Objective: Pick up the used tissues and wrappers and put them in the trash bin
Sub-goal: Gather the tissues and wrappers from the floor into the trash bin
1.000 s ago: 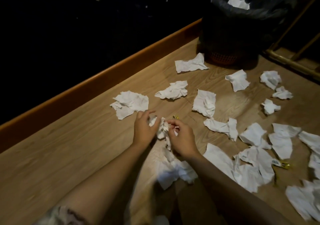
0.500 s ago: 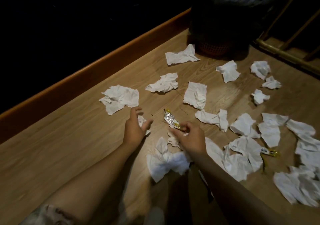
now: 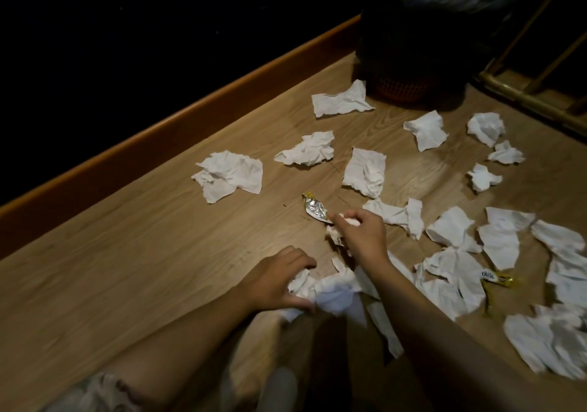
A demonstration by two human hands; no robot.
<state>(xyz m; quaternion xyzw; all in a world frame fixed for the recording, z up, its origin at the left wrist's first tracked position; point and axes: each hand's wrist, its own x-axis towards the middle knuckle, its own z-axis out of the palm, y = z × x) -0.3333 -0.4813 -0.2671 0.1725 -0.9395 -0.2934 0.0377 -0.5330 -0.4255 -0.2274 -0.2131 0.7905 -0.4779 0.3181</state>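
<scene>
Left hand [image 3: 279, 279] now on half-hidden tissue [image 3: 330, 294]

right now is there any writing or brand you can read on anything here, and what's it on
Gold wrapper at the right, among the tissues: dark print on its white end, tilted and blurred; too unclear to read for certain.
Foil wrapper by the right hand: no print shows on its silver side.
Tissues and bin: no text shows.
</scene>
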